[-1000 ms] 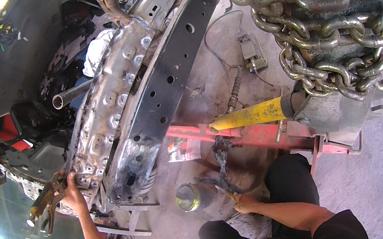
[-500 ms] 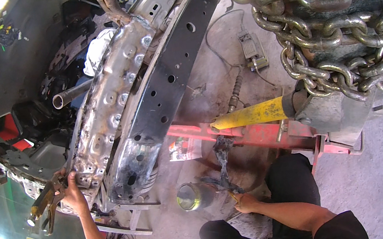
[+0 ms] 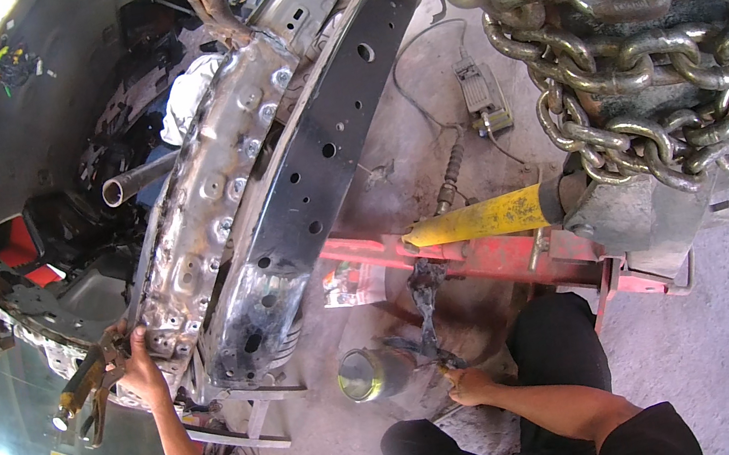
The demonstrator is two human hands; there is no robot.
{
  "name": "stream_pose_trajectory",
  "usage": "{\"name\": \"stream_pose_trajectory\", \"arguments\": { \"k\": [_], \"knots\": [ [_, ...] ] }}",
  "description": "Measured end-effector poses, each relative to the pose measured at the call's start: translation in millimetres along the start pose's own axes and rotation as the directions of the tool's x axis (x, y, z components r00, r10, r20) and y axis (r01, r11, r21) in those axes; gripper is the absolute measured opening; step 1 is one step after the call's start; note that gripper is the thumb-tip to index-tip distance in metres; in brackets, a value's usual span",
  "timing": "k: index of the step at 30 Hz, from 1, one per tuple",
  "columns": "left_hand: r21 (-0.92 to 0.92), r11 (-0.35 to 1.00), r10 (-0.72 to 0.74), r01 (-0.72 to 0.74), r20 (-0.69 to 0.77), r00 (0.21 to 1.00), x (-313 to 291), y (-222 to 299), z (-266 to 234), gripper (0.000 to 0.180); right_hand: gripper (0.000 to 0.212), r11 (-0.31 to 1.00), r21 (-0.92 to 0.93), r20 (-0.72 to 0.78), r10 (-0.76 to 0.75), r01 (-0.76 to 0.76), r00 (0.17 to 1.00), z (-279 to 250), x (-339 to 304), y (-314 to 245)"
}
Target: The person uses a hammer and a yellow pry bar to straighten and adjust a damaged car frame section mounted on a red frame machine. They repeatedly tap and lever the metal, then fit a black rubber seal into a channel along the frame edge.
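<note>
At the lower left, my left hand (image 3: 142, 375) is closed around rusty locking pliers (image 3: 94, 384) at the near end of a worn, bare-metal car panel (image 3: 193, 242). My thumb points up along the panel, and the other fingers are partly hidden. Low in the middle, my right hand (image 3: 470, 386) is closed in front of my knee. It grips something thin whose kind I cannot make out, beside dark metal pieces (image 3: 424, 309) near the floor. Just left of those lies a dark can-shaped container (image 3: 387, 370) with a shiny, yellowish end.
A long black perforated beam (image 3: 317, 173) runs beside the panel. Heavy chains (image 3: 622, 40) wrap a post at upper right. A yellow cylinder (image 3: 478, 216) lies over a red steel frame (image 3: 504, 252). A grey pedal box (image 3: 482, 92) sits on the floor with a cable and hose.
</note>
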State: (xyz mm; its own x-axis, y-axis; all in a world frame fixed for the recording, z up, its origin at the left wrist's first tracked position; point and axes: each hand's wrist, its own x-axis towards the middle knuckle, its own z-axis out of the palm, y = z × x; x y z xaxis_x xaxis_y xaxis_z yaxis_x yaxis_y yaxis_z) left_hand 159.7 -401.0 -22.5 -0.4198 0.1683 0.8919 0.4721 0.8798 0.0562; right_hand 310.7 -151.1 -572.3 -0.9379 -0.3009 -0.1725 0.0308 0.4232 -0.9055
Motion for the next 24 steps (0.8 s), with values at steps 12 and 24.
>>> {"name": "stream_pose_trajectory", "arguments": {
  "k": [12,24],
  "knots": [
    [-0.010,1.000,0.007,-0.007,-0.010,1.000,1.0,-1.1,0.7,0.040,0.050,1.000,0.004,0.001,0.012,-0.012,1.000,6.9,5.0,6.2],
    [0.009,1.000,-0.021,0.021,-0.018,1.000,-0.3,-3.1,-0.5,0.044,0.056,0.998,0.005,-0.013,-0.057,0.057,0.998,14.0,8.5,11.5]
  ]
}}
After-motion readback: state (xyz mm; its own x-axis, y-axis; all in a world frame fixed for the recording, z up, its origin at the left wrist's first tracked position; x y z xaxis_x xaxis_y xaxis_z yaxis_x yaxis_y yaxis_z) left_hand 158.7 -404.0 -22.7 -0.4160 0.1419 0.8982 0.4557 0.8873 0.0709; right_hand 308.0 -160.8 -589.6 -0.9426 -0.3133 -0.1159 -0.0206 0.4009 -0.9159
